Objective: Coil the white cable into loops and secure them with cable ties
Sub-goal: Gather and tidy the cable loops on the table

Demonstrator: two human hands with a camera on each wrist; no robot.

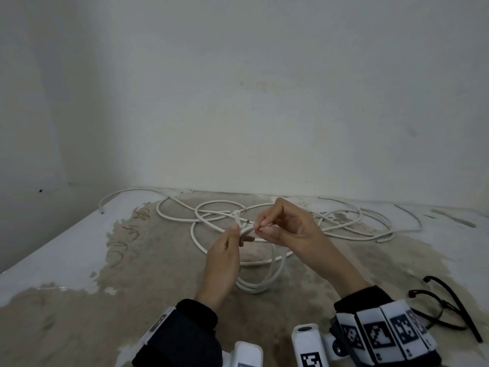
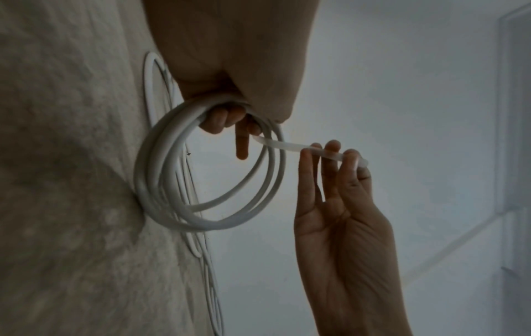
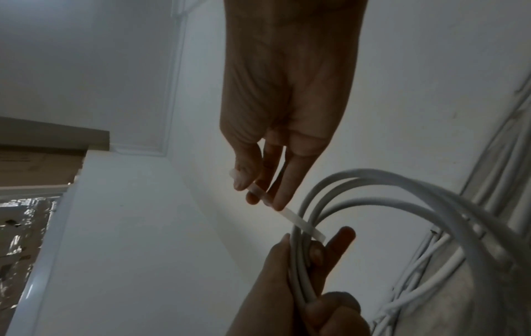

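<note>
My left hand (image 1: 232, 242) grips a bundle of several white cable loops (image 1: 262, 276) at its top, index finger sticking out. In the left wrist view the coil (image 2: 184, 200) hangs from that hand (image 2: 227, 113) and touches the surface. A clear white cable tie (image 2: 296, 146) runs from the bundle to my right hand (image 2: 333, 159), which pinches its far end between thumb and fingers. The right wrist view shows the tie (image 3: 290, 216) stretched from my right hand (image 3: 255, 184) to the bundle (image 3: 301, 268) in my left hand (image 3: 310, 282). The rest of the white cable (image 1: 264, 218) sprawls uncoiled behind.
A worn, stained tabletop (image 1: 105, 300) ends at a white wall (image 1: 238, 102) behind. Black cable ties (image 1: 449, 305) lie at the right, near my right wrist. The table's left edge (image 1: 53, 239) runs diagonally.
</note>
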